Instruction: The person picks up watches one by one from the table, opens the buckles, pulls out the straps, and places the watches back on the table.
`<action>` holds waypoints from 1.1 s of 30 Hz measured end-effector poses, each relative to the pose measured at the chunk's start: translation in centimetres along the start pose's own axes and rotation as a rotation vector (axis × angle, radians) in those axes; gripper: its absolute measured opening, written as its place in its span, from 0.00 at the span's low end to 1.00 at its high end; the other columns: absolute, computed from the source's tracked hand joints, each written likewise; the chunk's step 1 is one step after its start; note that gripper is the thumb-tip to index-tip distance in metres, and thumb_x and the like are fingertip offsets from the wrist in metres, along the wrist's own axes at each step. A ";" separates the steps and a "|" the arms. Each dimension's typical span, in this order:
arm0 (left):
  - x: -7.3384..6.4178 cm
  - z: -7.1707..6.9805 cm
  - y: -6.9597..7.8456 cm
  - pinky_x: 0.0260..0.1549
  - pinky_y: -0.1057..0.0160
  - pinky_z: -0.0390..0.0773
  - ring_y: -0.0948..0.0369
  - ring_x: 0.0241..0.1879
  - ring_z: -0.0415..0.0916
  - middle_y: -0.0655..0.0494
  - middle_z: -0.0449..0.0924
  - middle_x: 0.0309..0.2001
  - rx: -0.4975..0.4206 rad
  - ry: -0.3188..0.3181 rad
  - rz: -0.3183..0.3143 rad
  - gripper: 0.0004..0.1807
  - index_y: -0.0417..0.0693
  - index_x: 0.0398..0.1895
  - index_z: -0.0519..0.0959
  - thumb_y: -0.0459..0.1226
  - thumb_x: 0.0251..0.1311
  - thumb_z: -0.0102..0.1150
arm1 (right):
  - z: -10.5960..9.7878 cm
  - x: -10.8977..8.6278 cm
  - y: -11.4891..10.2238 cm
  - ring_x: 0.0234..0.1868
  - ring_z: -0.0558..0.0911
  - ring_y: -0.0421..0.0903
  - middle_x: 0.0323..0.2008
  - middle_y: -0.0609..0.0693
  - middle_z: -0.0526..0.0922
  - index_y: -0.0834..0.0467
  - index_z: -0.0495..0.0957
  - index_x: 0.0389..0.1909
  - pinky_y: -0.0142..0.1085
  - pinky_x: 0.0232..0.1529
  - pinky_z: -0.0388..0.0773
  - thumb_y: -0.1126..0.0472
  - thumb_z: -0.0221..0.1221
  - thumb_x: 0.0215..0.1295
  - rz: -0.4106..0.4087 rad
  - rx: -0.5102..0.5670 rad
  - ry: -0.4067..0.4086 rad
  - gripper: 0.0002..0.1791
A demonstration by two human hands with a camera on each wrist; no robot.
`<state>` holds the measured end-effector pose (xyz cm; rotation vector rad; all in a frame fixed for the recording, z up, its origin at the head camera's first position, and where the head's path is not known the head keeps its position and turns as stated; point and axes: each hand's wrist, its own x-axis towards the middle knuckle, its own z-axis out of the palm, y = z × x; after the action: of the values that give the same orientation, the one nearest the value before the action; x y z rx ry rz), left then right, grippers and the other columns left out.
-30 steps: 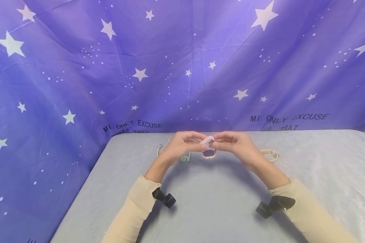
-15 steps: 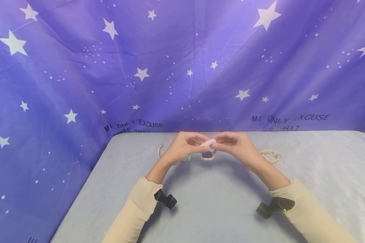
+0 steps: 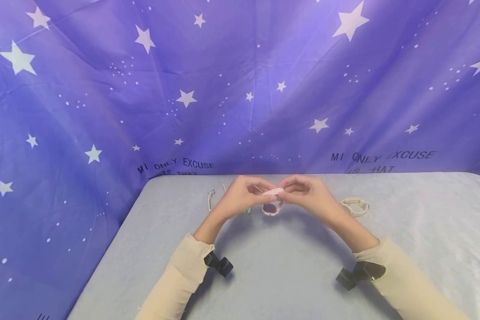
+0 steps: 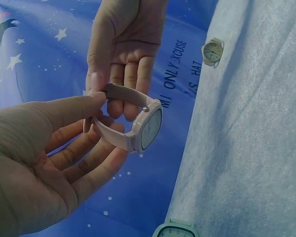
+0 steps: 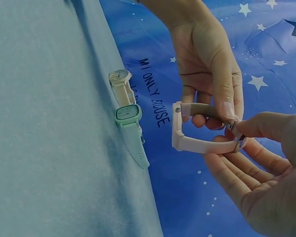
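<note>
A pink wristwatch (image 3: 271, 208) hangs between my two hands above the table, its strap bent into a loop. My left hand (image 3: 242, 195) pinches the strap between thumb and fingers. From the other side my right hand (image 3: 308, 193) pinches the strap ends too, thumbs nearly meeting. In the right wrist view the metal buckle (image 5: 231, 126) shows at the fingertips, where the strap ends overlap. The left wrist view shows the watch case (image 4: 149, 127) facing away from the hands, its crown on the side.
A mint green watch (image 5: 128, 114) lies on the table behind my left hand, beside a cream watch (image 5: 121, 76). Another cream watch (image 3: 356, 206) lies to the right. The grey-blue cloth-covered table (image 3: 280, 266) ends at a purple star-patterned curtain (image 3: 240, 89).
The pink watch has tilted, so its strap top is seen more edge-on and its case hangs slightly lower. Both hands keep hold of it and have shifted a little.
</note>
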<state>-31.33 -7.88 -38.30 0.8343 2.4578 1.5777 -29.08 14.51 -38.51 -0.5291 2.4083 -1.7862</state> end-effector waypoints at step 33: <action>0.2 0.0 -0.6 0.38 0.64 0.84 0.56 0.35 0.87 0.52 0.90 0.43 -0.015 0.005 -0.053 0.12 0.47 0.44 0.89 0.37 0.57 0.74 | -0.1 0.3 0.3 0.45 0.88 0.46 0.41 0.55 0.88 0.71 0.73 0.54 0.41 0.54 0.85 0.68 0.62 0.67 0.064 0.151 -0.067 0.18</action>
<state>-31.71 -7.98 -38.76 0.7575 2.4469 1.5806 -29.43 14.55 -38.71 -0.4818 2.1984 -1.8729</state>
